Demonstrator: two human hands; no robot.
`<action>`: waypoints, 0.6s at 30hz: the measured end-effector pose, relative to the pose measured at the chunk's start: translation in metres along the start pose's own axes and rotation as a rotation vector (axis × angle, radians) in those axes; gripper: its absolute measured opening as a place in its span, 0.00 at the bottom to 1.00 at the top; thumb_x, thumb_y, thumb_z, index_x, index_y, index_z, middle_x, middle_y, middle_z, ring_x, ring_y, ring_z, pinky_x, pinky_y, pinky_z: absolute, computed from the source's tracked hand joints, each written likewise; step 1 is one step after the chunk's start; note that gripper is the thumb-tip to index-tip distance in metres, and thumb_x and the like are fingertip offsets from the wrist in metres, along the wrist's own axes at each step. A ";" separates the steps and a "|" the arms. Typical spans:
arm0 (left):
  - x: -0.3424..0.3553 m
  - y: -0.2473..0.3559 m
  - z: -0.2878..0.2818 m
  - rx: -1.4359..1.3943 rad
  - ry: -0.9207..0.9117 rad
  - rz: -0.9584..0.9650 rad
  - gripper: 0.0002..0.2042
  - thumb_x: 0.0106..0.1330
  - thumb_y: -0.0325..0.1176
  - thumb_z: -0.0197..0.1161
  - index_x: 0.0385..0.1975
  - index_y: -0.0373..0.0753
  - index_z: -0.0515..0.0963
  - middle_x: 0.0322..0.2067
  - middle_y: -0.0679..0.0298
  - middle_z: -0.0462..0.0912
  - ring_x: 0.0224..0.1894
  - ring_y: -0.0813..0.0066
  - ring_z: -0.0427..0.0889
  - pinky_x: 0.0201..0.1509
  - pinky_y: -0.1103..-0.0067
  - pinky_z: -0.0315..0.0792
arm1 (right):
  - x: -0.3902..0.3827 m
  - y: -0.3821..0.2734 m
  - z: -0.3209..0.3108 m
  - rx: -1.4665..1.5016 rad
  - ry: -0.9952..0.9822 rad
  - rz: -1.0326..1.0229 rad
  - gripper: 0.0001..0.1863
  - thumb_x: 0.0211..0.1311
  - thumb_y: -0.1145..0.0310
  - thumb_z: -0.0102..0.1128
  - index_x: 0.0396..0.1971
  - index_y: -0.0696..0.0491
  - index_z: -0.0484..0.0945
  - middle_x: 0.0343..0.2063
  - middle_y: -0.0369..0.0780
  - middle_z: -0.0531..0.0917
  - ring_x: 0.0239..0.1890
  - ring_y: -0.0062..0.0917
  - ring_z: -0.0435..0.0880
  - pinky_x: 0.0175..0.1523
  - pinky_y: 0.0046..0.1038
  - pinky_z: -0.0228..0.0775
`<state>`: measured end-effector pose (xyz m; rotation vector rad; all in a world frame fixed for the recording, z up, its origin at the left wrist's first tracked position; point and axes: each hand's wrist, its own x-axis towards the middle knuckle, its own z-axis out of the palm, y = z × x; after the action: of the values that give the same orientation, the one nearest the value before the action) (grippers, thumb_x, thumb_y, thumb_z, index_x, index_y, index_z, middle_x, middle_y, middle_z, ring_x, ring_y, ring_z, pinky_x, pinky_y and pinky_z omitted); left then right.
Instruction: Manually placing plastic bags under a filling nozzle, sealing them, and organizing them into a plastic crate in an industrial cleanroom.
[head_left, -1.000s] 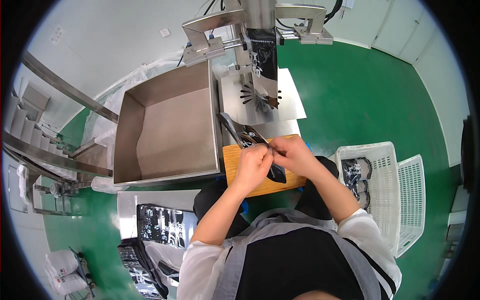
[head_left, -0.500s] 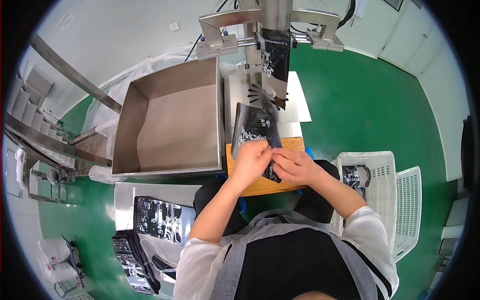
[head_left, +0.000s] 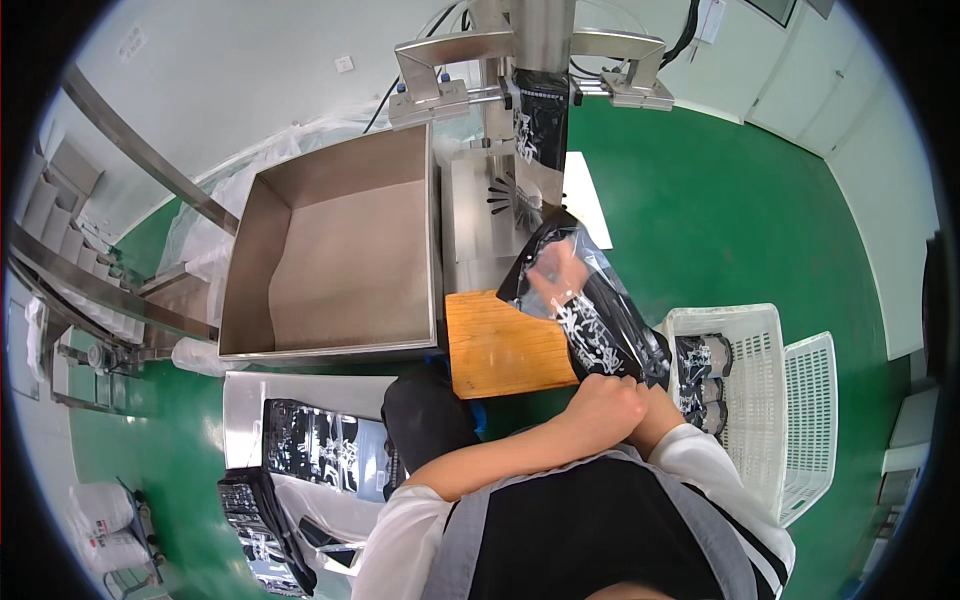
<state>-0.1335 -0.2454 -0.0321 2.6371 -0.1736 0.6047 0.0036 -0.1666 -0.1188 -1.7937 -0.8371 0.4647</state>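
Note:
A black and clear plastic bag (head_left: 610, 330) with white print is drawn over my right hand (head_left: 558, 270) and forearm. Through its clear film the right hand shows, fingers apart, toward the bag's far end. My left hand (head_left: 608, 408) is closed on the near edge of this bag, close to the right wrist. Just beyond the right hand, a second bag (head_left: 541, 120) of the same kind hangs from the steel spout (head_left: 543, 35) of a machine. Its lower end is partly hidden behind the bag on my arm.
A deep steel tray (head_left: 350, 255) stands left of a wooden board (head_left: 505, 345). On the right is a white plastic crate (head_left: 755, 400) with several filled packs (head_left: 703, 375), beside another crate (head_left: 808, 420). Flat bags (head_left: 325, 445) lie on a steel surface at lower left.
The bag has moved from over the board toward the right and is now around my right hand and forearm. My left hand has come back to the bag's near edge.

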 end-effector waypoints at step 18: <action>0.015 -0.124 -0.072 -0.074 0.532 -0.448 0.13 0.60 0.38 0.59 0.22 0.34 0.69 0.21 0.57 0.73 0.22 0.57 0.70 0.25 0.67 0.65 | -0.032 -0.052 -0.061 -0.261 -0.377 -0.560 0.62 0.20 0.44 0.77 0.57 0.62 0.55 0.52 0.55 0.63 0.53 0.46 0.68 0.56 0.38 0.64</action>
<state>-0.1219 -0.1029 -0.0136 2.2361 0.5244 1.0714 0.0053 -0.2197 -0.0506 -1.6230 -1.6679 0.3347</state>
